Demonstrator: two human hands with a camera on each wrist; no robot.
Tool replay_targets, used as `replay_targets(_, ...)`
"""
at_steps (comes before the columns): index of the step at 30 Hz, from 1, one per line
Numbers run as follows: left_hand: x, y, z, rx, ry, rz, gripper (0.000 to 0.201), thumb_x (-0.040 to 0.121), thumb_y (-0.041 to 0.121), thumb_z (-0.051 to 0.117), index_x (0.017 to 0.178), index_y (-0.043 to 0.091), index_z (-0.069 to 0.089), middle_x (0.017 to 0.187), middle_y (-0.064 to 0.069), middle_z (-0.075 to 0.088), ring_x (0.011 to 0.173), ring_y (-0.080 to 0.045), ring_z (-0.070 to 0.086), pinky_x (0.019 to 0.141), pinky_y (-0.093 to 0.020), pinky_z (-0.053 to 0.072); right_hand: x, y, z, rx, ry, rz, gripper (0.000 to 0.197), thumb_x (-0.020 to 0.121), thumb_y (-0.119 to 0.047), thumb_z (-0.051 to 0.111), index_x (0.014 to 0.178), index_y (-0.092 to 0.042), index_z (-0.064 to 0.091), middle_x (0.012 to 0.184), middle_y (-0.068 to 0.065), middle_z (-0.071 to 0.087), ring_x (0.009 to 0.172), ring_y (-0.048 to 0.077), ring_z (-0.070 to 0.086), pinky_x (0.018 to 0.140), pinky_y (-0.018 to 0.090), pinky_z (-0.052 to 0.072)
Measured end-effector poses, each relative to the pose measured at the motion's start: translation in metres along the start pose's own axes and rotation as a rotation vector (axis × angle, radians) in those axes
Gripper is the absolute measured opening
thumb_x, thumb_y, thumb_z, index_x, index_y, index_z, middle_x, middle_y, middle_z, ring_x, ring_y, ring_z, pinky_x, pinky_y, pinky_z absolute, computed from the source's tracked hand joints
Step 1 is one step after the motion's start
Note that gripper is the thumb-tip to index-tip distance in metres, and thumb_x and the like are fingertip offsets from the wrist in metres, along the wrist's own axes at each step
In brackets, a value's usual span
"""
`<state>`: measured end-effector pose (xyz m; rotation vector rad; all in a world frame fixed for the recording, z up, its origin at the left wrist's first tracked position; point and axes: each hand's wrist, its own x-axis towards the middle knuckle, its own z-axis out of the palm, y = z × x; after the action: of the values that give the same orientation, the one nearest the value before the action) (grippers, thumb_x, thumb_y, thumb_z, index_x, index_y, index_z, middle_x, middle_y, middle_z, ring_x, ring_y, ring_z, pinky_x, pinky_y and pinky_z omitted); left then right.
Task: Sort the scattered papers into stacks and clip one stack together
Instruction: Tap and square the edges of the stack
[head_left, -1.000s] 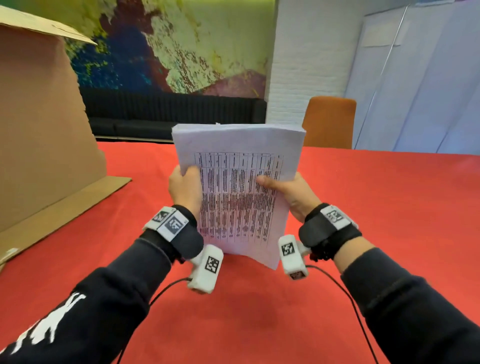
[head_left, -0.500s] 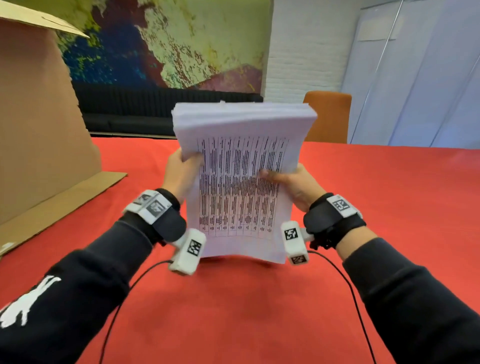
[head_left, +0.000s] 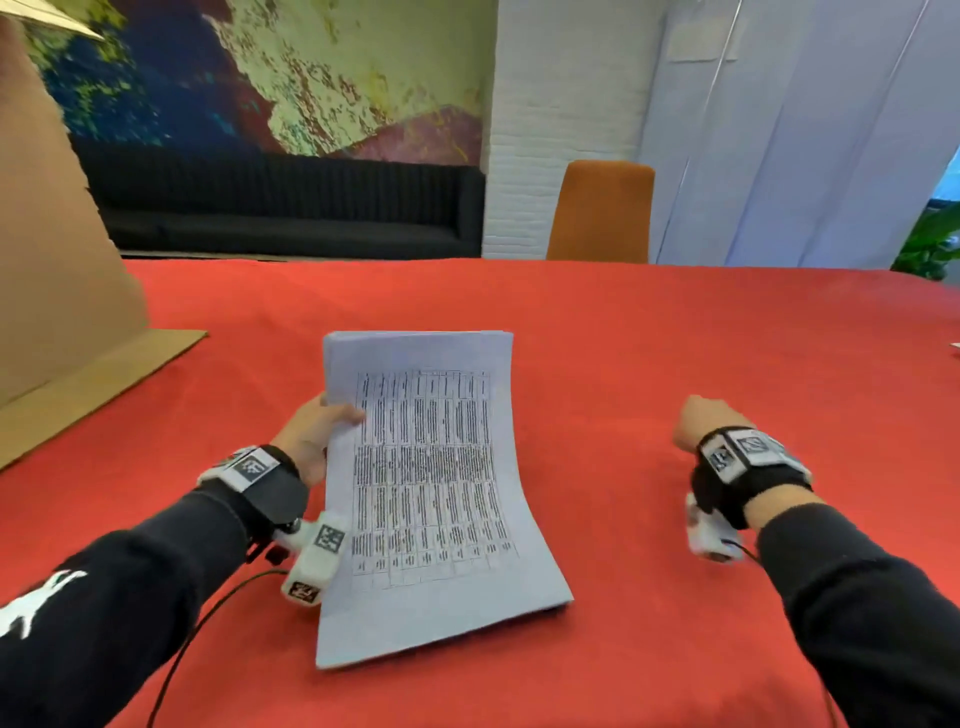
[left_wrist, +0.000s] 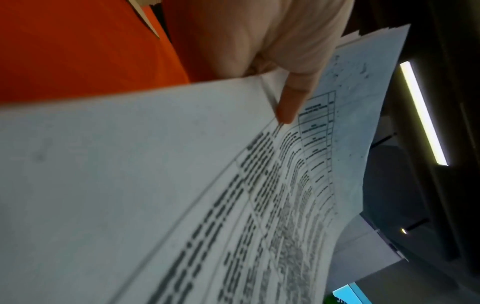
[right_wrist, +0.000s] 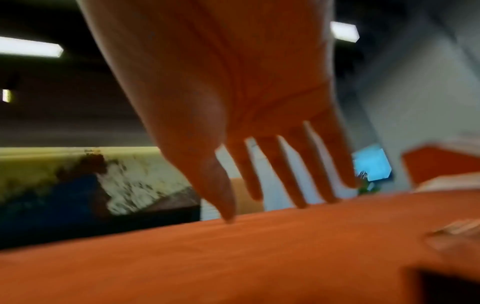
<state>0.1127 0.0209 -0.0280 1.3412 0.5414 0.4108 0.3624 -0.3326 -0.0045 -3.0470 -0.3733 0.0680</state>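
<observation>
A red table (head_left: 649, 364) fills most of the head view and is taken as the landmark. At the table's left side a large cardboard box (head_left: 52, 234) is seen, its flap lying flat on the red surface. Beyond the table's far edge an orange chair (head_left: 602, 213) is set, with a dark sofa (head_left: 291, 213) further back to its left. Near the middle of the table a stack (head_left: 431, 488) of printed sheets is held, its near edge resting on the table and its far part bent upward. The stack's left edge is pinched by the left hand (head_left: 311, 436), with the thumb (left_wrist: 291, 102) laid on the top sheet and the fingers hidden behind the sheets. The right hand (head_left: 711, 426) is kept well apart from the stack, to its right, low over the table. Its fingers (right_wrist: 291, 176) are seen straight and slightly spread, and nothing is held in them.
</observation>
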Motion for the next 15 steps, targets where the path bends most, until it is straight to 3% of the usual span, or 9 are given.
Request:
replay_targets(2, 0.0, -0.003, -0.002, -0.029, 0.03, -0.007, 0.026, 0.089, -0.008, 0.045, 0.095, 0.016, 0.055, 0.085, -0.011, 0.061, 0.063, -0.023, 0.064, 0.061, -0.034, 0.054, -0.016, 0.039, -0.004, -0.262, -0.162, 0.014, 0.024, 0.063, -0.019, 0.07, 0.087, -0.018, 0.07, 0.094, 0.008, 0.069, 0.095, 0.026, 0.069, 0.083, 0.031, 0.055)
replay_targets(4, -0.001, -0.005, -0.001, -0.058, 0.031, -0.037, 0.026, 0.089, -0.008, 0.045, 0.096, 0.016, 0.054, 0.084, -0.01, 0.062, 0.065, -0.024, 0.063, 0.06, -0.035, 0.052, -0.023, 0.047, -0.002, -0.332, -0.307, 0.07, 0.021, 0.059, -0.022, 0.076, 0.078, -0.021, 0.067, 0.092, 0.004, 0.068, 0.093, 0.023, 0.068, 0.078, 0.025, 0.053)
replay_targets(6, -0.001, -0.008, 0.0, -0.066, 0.029, -0.065, 0.027, 0.089, -0.007, 0.045, 0.1, 0.016, 0.054, 0.088, -0.011, 0.061, 0.073, -0.026, 0.059, 0.066, -0.039, 0.049, -0.026, 0.034, 0.003, -0.393, -0.327, 0.082, 0.029, 0.066, -0.029, 0.077, 0.093, -0.018, 0.071, 0.105, 0.004, 0.07, 0.102, 0.021, 0.067, 0.079, 0.023, 0.051)
replay_targets(8, 0.0, -0.011, -0.001, -0.064, 0.053, -0.088, 0.028, 0.09, -0.006, 0.045, 0.107, 0.015, 0.052, 0.093, -0.013, 0.061, 0.077, -0.028, 0.058, 0.074, -0.045, 0.05, -0.016, 0.007, 0.007, -0.379, -0.284, -0.027, 0.032, 0.081, -0.026, 0.07, 0.111, -0.015, 0.069, 0.118, 0.005, 0.068, 0.11, 0.019, 0.065, 0.082, 0.023, 0.049)
replay_targets(10, 0.004, -0.016, -0.004, -0.056, 0.076, -0.119, 0.03, 0.09, -0.004, 0.045, 0.113, 0.014, 0.051, 0.102, -0.016, 0.062, 0.084, -0.031, 0.059, 0.087, -0.052, 0.049, -0.012, -0.028, 0.009, -0.238, -0.27, -0.175, 0.031, 0.084, -0.016, 0.066, 0.116, -0.015, 0.067, 0.12, 0.006, 0.066, 0.11, 0.021, 0.064, 0.083, 0.025, 0.049)
replay_targets(11, 0.006, -0.018, -0.005, -0.044, 0.088, -0.135, 0.029, 0.09, -0.002, 0.045, 0.112, 0.014, 0.052, 0.101, -0.016, 0.062, 0.084, -0.031, 0.059, 0.087, -0.052, 0.049, -0.012, -0.044, 0.011, -0.161, -0.266, -0.243, 0.032, 0.083, -0.011, 0.067, 0.115, -0.016, 0.067, 0.117, 0.006, 0.066, 0.105, 0.022, 0.065, 0.082, 0.026, 0.05)
replay_targets(14, 0.011, -0.025, -0.007, -0.001, 0.139, -0.204, 0.022, 0.09, 0.0, 0.044, 0.107, 0.012, 0.05, 0.082, -0.012, 0.059, 0.068, -0.027, 0.056, 0.064, -0.039, 0.049, -0.01, -0.093, 0.017, -0.01, -0.235, -0.375, 0.025, 0.082, -0.009, 0.067, 0.105, -0.018, 0.068, 0.096, 0.006, 0.067, 0.079, 0.021, 0.068, 0.066, 0.027, 0.055)
replay_targets(15, 0.013, -0.027, -0.008, 0.008, 0.15, -0.224, 0.023, 0.089, 0.0, 0.045, 0.109, 0.012, 0.05, 0.08, -0.012, 0.06, 0.066, -0.027, 0.056, 0.062, -0.038, 0.049, -0.008, -0.104, 0.017, 0.001, -0.245, -0.398, 0.02, 0.083, -0.01, 0.066, 0.101, -0.019, 0.068, 0.092, 0.005, 0.066, 0.071, 0.018, 0.067, 0.06, 0.023, 0.054)
